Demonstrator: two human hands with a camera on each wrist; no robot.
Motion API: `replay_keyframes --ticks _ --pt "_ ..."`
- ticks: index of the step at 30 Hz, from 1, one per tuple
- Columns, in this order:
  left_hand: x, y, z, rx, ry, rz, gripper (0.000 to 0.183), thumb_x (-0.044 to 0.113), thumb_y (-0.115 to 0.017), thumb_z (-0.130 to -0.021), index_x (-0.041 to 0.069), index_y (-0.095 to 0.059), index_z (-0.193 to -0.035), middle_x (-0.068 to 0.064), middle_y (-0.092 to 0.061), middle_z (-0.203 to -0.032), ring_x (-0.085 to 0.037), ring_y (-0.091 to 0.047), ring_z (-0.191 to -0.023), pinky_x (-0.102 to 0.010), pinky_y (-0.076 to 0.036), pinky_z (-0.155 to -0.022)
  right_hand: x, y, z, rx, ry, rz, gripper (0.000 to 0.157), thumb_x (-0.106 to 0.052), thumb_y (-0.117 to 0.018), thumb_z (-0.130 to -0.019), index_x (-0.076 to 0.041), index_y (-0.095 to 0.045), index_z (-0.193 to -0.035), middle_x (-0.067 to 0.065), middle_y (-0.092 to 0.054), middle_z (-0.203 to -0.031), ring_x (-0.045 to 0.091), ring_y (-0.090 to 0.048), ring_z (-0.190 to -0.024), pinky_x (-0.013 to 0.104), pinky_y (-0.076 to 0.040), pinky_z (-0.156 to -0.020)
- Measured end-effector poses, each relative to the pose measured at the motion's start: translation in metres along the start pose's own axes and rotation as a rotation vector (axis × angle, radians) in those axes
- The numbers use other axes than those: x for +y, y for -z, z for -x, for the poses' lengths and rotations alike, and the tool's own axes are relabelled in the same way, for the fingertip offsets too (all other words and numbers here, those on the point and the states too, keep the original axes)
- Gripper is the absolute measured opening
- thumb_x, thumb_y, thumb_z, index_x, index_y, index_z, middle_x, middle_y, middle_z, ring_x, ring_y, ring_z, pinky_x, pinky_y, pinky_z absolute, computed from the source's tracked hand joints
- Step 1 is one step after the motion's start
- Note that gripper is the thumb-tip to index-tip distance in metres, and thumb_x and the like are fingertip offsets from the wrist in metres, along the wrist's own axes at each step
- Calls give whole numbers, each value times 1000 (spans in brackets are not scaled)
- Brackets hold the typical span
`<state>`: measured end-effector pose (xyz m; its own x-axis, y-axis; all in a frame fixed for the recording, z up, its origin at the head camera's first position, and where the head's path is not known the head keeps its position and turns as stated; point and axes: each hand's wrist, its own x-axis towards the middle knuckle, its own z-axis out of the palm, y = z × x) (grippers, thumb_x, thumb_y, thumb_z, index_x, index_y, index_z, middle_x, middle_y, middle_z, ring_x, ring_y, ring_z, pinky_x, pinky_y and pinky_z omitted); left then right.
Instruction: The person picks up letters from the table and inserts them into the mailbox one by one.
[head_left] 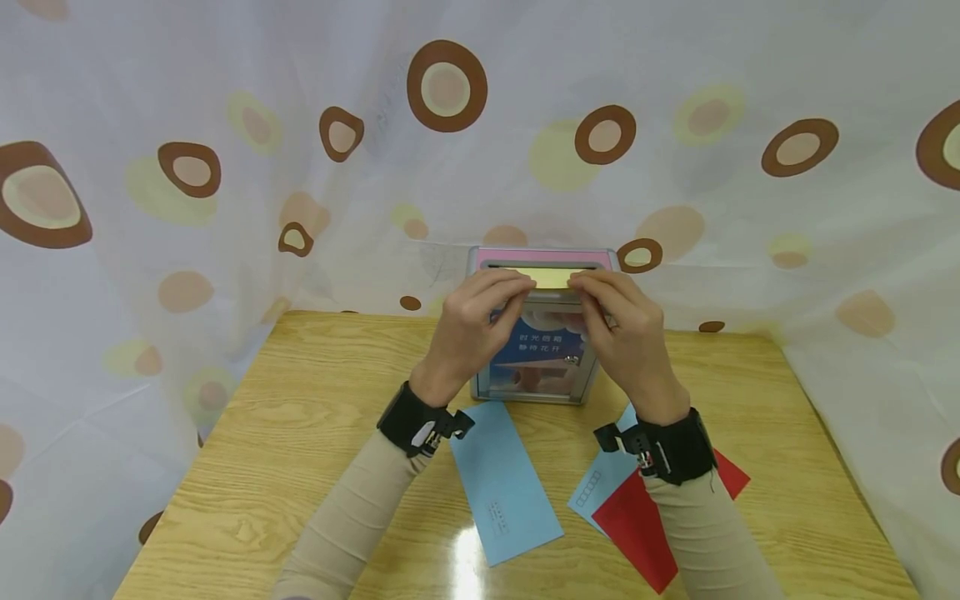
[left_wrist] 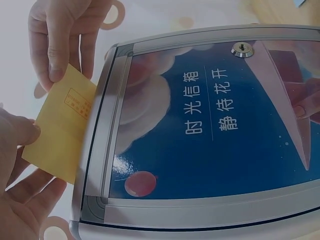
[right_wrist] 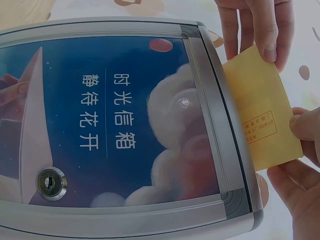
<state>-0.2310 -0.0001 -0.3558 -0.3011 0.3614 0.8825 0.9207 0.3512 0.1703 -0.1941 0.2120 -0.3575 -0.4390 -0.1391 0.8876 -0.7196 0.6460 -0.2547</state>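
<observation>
A yellow envelope [head_left: 551, 277] is pinched at one end by my left hand [head_left: 478, 321] and at the other by my right hand [head_left: 632, 333]. It sits at the slot in the top of a mailbox [head_left: 540, 390], and part of it is out of sight behind the top edge. Red print shows on the envelope [right_wrist: 262, 112] in the right wrist view. The mailbox [left_wrist: 165, 165] has a silver frame, a blue front with white characters and a round lock [left_wrist: 242, 48]. Thumbs and fingers of both hands press the envelope from opposite faces.
On the wooden table [head_left: 285, 450], a light blue envelope [head_left: 506, 487] lies before the mailbox. To its right, another blue envelope [head_left: 596, 485] lies partly beneath a red envelope [head_left: 633, 529], under my right forearm. A patterned curtain [head_left: 375, 200] hangs behind the mailbox and at both sides.
</observation>
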Motion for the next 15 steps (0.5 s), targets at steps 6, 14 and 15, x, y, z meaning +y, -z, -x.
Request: replay_keyframes --ticks 6,14,15 --pt "-1 -1 1 -1 7 3 18 3 -66 -99 0 -76 -113 -14 -74 -111 -25 -70 -105 -21 -55 -87 0 0 0 -9 -3 12 21 12 -66 -93 7 -75 -111 23 -71 -107 35 -69 -93 12 -46 -79" --pt "-4 -4 0 -1 13 -14 17 3 -66 -99 0 -76 -113 -14 -74 -110 -25 -70 -105 -21 -55 -90 3 0 -1 -40 5 59 19 7 -66 -96 8 -74 -113 23 -72 -108 33 -71 -95 23 -52 -75" --pt "-4 -4 0 0 15 -16 17 3 -66 -100 0 -76 -113 -14 -74 -110 -25 -70 -105 -20 -55 -91 4 0 -1 -39 7 62 19 6 -66 -96 8 -74 -113 23 -72 -108 33 -71 -95 25 -53 -75"
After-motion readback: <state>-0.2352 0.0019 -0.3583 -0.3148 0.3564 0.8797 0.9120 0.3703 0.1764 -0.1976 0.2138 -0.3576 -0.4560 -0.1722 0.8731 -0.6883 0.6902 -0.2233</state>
